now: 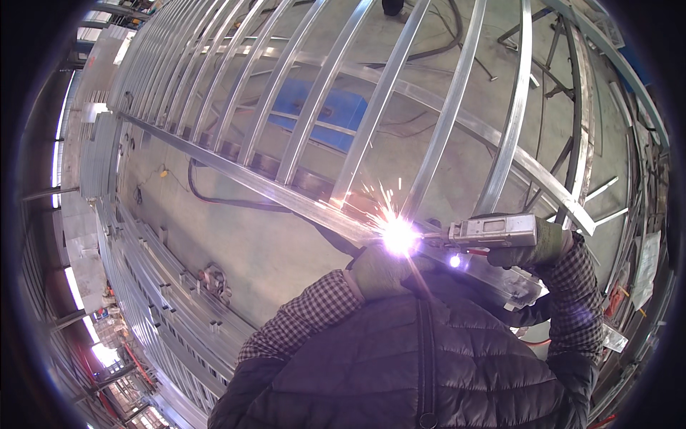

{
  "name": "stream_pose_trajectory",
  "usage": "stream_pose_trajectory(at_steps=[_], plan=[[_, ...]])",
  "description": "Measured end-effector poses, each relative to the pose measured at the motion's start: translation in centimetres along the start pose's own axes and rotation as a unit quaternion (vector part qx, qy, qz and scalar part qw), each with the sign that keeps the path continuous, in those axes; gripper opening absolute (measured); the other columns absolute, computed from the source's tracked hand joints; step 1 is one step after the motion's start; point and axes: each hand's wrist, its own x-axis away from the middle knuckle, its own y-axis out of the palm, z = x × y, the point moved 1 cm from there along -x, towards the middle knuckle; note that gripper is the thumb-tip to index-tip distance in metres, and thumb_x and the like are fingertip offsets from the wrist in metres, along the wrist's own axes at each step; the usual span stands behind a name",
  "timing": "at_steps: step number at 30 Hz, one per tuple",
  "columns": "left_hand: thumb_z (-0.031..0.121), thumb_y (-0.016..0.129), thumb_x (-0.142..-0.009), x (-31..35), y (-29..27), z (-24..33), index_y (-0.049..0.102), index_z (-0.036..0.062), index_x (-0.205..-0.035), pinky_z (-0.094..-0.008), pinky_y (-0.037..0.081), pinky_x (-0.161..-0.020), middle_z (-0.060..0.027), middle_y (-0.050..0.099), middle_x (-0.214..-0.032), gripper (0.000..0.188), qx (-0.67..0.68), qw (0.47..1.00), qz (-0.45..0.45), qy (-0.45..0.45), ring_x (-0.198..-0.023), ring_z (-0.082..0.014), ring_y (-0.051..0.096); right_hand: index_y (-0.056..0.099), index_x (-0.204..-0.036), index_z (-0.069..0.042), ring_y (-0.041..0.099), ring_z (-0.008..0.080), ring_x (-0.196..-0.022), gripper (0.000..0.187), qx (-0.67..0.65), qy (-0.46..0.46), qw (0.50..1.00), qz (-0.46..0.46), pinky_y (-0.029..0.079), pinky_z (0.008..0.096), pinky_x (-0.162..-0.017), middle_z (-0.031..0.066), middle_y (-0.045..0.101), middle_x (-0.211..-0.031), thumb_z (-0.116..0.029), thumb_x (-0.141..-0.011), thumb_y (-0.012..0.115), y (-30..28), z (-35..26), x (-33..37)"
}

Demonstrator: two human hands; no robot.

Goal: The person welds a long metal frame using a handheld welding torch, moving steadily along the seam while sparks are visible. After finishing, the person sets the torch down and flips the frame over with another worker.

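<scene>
Leftmost, a stack of long, thin grey metal tubes (161,282) is running along a pale grey-green floor (229,250). Next, a long, straight silver metal rail (246,176) is slanting from the upper left down toward the middle, where its near end is disappearing behind glare. Many parallel silver metal slats (373,121) are extending upward from this rail, and a flat blue rectangular panel (321,111) is showing through the gaps between them. A dark flexible hose (236,205) is curving over the floor below the rail. At centre, the left hand (382,275), in a grey-green glove, is reaching out of a black-and-white checkered sleeve (304,314) to just beside a white-violet flash (399,234); whether its fingers are spread or pinching anything cannot be told. Orange sparks are fanning up and leftward from the flash, across the rail's near end. Right of the flash, a silver, box-bodied handheld torch (493,230) is pointing its nozzle leftward into the glare. The right hand (549,244), likewise gloved, is gripping this torch, its fingers curling around it. Farthest right, short silver metal strips (602,189) are lying on the floor.
</scene>
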Motion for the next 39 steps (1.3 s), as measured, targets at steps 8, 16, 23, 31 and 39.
stream_pose_trajectory(at_steps=[8,16,23,31,39], plan=[[0.063,0.052,-0.101,0.0,-0.3,0.1,0.053,0.0064,-0.149,-0.0476,0.038,-0.123,-0.0137,0.058,-0.146,0.074,-0.024,0.998,-0.058,-0.009,-0.139,-0.0312,0.051,0.057,-0.148,-0.003,0.067,0.0246,-0.123,0.059,-0.028,-0.017,0.999,0.007,0.055,0.0343,-0.103,0.0137,0.068,-0.140,-0.028,-0.098,0.076,0.2,0.2,0.4],[0.050,0.081,-0.081,-0.7,0.7,-0.2,0.080,0.0180,-0.100,-0.0448,0.058,-0.083,-0.0067,0.071,-0.100,0.037,-0.156,0.966,0.178,0.106,-0.092,-0.0270,0.071,0.056,-0.148,-0.001,0.065,0.0238,-0.125,0.061,-0.099,0.043,0.994,-0.014,0.053,0.0344,-0.105,0.0142,0.067,-0.141,-0.030,-0.098,0.077,0.4,0.6,0.9],[0.050,0.081,-0.082,-0.6,0.2,0.2,0.080,0.0168,-0.100,-0.0451,0.058,-0.083,-0.0071,0.071,-0.100,0.037,-0.046,0.975,0.183,0.117,-0.092,-0.0276,0.071,0.057,-0.148,-0.003,0.064,0.0266,-0.128,0.062,-0.193,0.097,0.976,-0.025,0.052,0.0368,-0.107,0.0141,0.065,-0.143,-0.033,-0.099,0.076,0.4,0.4,1.4],[0.049,0.082,-0.082,-0.6,-0.1,0.5,0.080,0.0154,-0.099,-0.0454,0.058,-0.083,-0.0075,0.072,-0.100,0.037,-0.013,0.973,0.192,0.126,-0.091,-0.0283,0.071,0.058,-0.147,-0.003,0.063,0.0279,-0.129,0.059,-0.080,0.031,0.996,-0.002,0.053,0.0374,-0.108,0.0143,0.064,-0.145,-0.035,-0.100,0.074,0.7,0.3,1.5],[0.047,0.083,-0.083,-0.5,-0.1,1.2,0.080,0.0141,-0.099,-0.0457,0.058,-0.083,-0.0079,0.072,-0.100,0.037,0.008,0.971,0.199,0.132,-0.091,-0.0290,0.071,0.057,-0.147,-0.002,0.065,0.0232,-0.123,0.059,-0.124,0.097,0.988,-0.002,0.054,0.0360,-0.104,0.0120,0.067,-0.138,-0.032,-0.100,0.075,0.9,-0.1,2.0]])
